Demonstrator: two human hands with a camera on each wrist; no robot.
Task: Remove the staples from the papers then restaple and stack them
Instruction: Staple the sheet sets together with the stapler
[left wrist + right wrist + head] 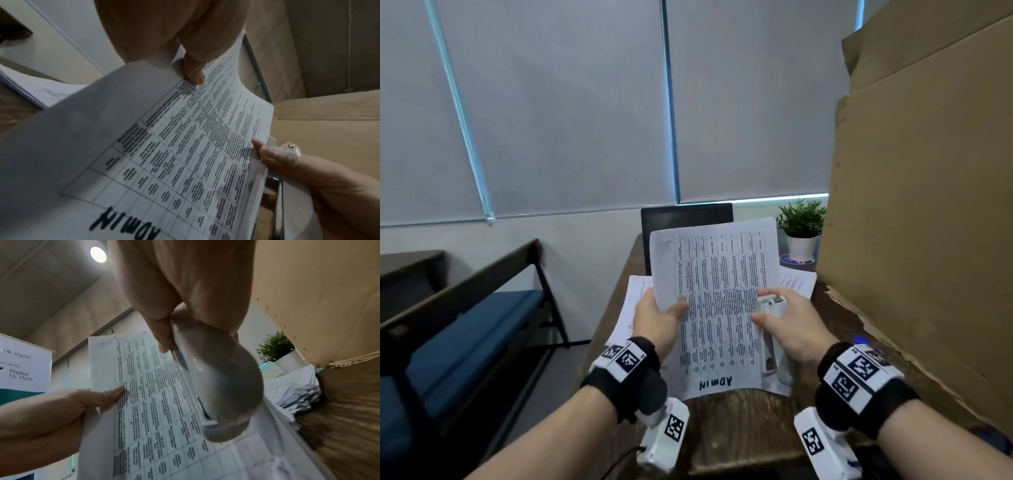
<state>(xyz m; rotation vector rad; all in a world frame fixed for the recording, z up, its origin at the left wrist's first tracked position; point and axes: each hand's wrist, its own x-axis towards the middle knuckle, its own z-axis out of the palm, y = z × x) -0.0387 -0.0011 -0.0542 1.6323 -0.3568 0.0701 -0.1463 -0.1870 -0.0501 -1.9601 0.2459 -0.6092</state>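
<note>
Centrally in the head view, a printed table sheet [719,301] marked "ADMIN" is raised above the wooden table [739,425]. Left hand [659,317] pinches its left edge; right hand [789,325] grips a white stapler [768,329] at its right edge. More papers [631,308] lie beneath.

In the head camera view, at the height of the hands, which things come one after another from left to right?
Blue cushioned bench → left hand → printed paper sheet marked ADMIN → white stapler → right hand → brown cardboard sheet.
</note>
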